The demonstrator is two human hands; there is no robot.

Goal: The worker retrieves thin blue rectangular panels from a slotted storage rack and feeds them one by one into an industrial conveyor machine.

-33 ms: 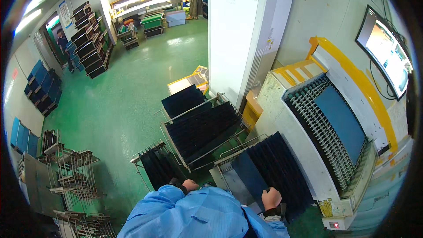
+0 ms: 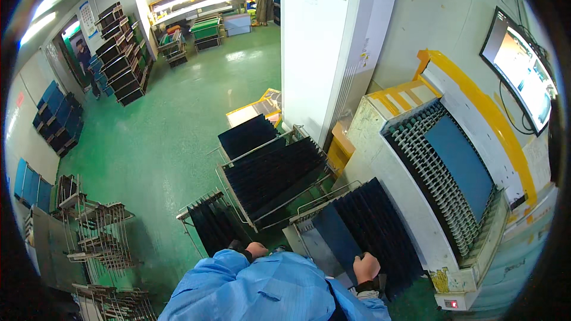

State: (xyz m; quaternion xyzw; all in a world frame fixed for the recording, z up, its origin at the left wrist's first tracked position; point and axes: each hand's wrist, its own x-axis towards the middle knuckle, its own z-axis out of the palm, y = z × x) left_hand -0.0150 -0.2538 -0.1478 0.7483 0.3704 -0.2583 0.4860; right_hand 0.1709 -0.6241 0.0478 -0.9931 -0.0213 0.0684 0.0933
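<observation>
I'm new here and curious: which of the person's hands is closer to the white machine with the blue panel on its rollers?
The right hand. It rests on the dark panels in the rack beside the white machine. The left hand is farther off, by the left-side rack.

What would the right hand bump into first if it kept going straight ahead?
Probably the dark blue panel that the right hand already rests on, standing in the rack of black panels. Beyond that is the white machine, though depth is hard to judge.

The right hand (image 2: 366,266) grips the edge of a dark blue panel (image 2: 333,235) standing in a wire rack (image 2: 369,226); the left hand (image 2: 254,250) rests near another rack of black panels (image 2: 211,224).
</observation>
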